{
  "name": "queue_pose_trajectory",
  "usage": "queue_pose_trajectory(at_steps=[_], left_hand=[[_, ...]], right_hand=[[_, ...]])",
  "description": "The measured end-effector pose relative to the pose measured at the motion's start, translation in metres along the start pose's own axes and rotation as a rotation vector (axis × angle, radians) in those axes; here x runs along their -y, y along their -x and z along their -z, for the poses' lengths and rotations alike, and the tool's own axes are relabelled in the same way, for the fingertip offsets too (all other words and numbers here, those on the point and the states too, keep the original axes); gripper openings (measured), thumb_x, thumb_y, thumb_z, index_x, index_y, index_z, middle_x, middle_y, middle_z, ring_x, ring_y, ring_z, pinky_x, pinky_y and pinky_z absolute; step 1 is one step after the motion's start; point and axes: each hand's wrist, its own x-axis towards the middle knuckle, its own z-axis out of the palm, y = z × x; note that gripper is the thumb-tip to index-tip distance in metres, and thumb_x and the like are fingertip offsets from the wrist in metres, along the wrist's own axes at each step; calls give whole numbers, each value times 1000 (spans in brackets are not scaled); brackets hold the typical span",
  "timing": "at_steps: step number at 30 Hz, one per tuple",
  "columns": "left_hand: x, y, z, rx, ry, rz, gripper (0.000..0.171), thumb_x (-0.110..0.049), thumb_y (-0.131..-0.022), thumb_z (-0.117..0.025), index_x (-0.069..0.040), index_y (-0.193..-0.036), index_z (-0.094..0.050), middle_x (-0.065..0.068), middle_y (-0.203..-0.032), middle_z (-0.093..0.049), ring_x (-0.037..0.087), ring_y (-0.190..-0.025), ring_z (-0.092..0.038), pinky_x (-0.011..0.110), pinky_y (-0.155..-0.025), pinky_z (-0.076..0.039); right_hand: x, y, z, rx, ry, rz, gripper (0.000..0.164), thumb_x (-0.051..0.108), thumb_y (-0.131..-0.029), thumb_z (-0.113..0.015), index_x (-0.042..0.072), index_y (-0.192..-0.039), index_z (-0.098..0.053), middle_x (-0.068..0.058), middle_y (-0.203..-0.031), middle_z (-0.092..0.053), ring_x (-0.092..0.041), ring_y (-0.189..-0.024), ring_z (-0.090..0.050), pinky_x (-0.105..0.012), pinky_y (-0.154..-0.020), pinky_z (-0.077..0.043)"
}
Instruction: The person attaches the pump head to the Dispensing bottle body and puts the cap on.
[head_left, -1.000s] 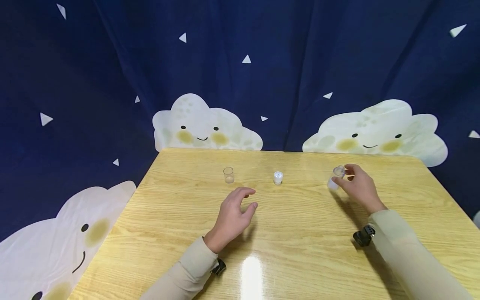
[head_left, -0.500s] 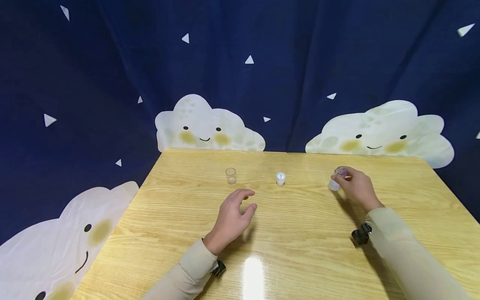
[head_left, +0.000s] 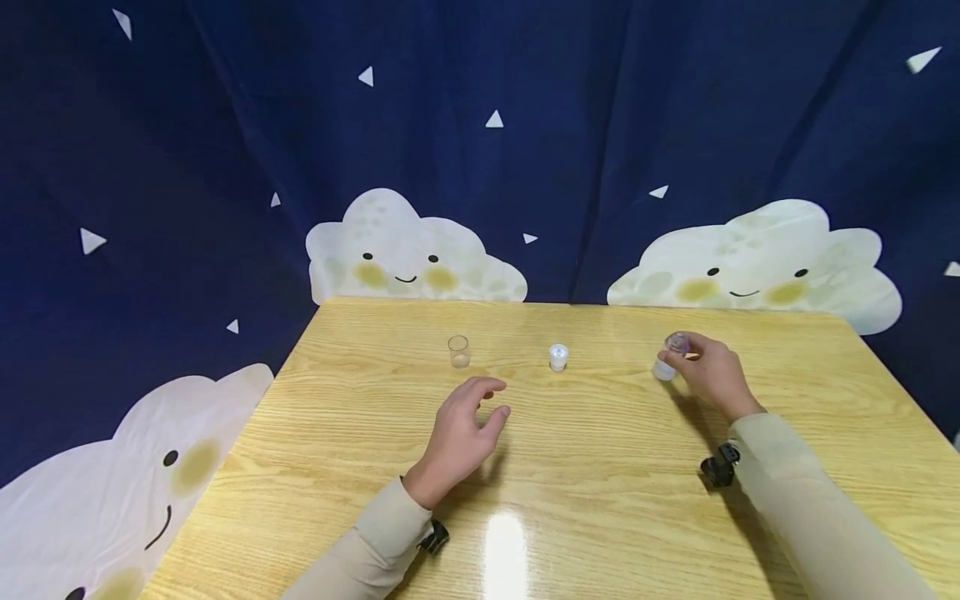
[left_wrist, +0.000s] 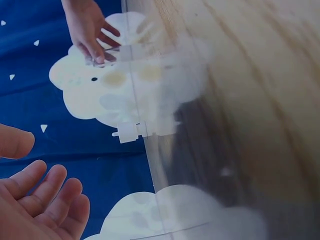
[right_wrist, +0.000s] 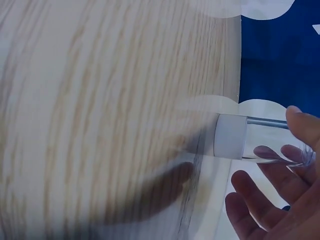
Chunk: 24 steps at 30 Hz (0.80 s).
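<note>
My right hand [head_left: 716,377] pinches the upper part of a clear cylindrical container with a white lower section [head_left: 664,371], at the table's right. In the right wrist view, the container's clear wall [right_wrist: 265,132] shows between the thumb and fingers, above the white section [right_wrist: 230,136]. It appears to stand on the table. My left hand [head_left: 463,437] hovers over the table, holding nothing, with fingers loosely bent. Nearest to it is a small clear glass cup [head_left: 459,352]. A small white cup-like piece [head_left: 558,357] stands between the two; the left wrist view shows a narrow stub on top.
The wooden table [head_left: 390,417] reaches back to a dark blue curtain [head_left: 562,150] printed with white clouds and triangles. Black wrist cameras are worn under both sleeves, the right one [head_left: 720,467] close above the table. A bright light reflection lies near the front.
My right hand's fingers and thumb have closed in on the container's top, which was held more loosely a second ago. The left hand stays almost still, and the head view shifts slightly.
</note>
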Motion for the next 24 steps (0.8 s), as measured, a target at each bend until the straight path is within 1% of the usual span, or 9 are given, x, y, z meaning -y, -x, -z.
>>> queue_pose_trajectory(at_steps=[2,6,8,14,20,24], left_hand=[[0,0,0,-3,-2,-2,27,-21,-86,-61,-17,-112,-60,-2,-112,-62,16,-100,-59,32,-83,-49],[0,0,1,-9,-6,-6,26,-20,-85,-62,-16,-111,-61,-2,-112,-62,16,-98,-60,31,-82,-49],[1,0,2,-10,-9,-8,26,-21,-86,-61,-17,-111,-61,-3,-112,-62,16,-98,-60,31,-81,-49],[0,1,4,-6,2,-10,26,-22,-87,-60,-17,-112,-60,-3,-113,-61,18,-99,-60,31,-80,-49],[1,3,4,-8,6,-8,26,-22,-86,-61,-17,-112,-60,-3,-112,-62,19,-98,-60,31,-80,-49],[1,3,5,-9,-8,-10,26,-22,-87,-60,-17,-112,-60,-3,-112,-62,19,-98,-60,30,-80,-49]], right_hand=[[0,0,0,5,-2,-8,41,40,-89,-56,6,-112,-58,-22,-106,-63,-42,-97,-60,-41,-68,-53],[3,0,1,17,-20,-18,42,36,-88,-58,4,-115,-56,-22,-108,-62,-40,-96,-60,-33,-65,-51],[4,0,1,21,-27,-15,42,33,-87,-60,3,-116,-55,-23,-109,-61,-40,-95,-60,-31,-64,-50],[5,1,0,36,-34,-1,46,30,-88,-59,0,-121,-51,-27,-115,-58,-43,-96,-60,-37,-66,-52],[2,2,-1,33,-33,-3,45,30,-88,-59,2,-121,-51,-26,-116,-57,-41,-96,-60,-33,-64,-50],[2,0,-2,26,-23,1,43,29,-88,-60,2,-119,-51,-25,-114,-58,-41,-96,-59,-35,-65,-51]])
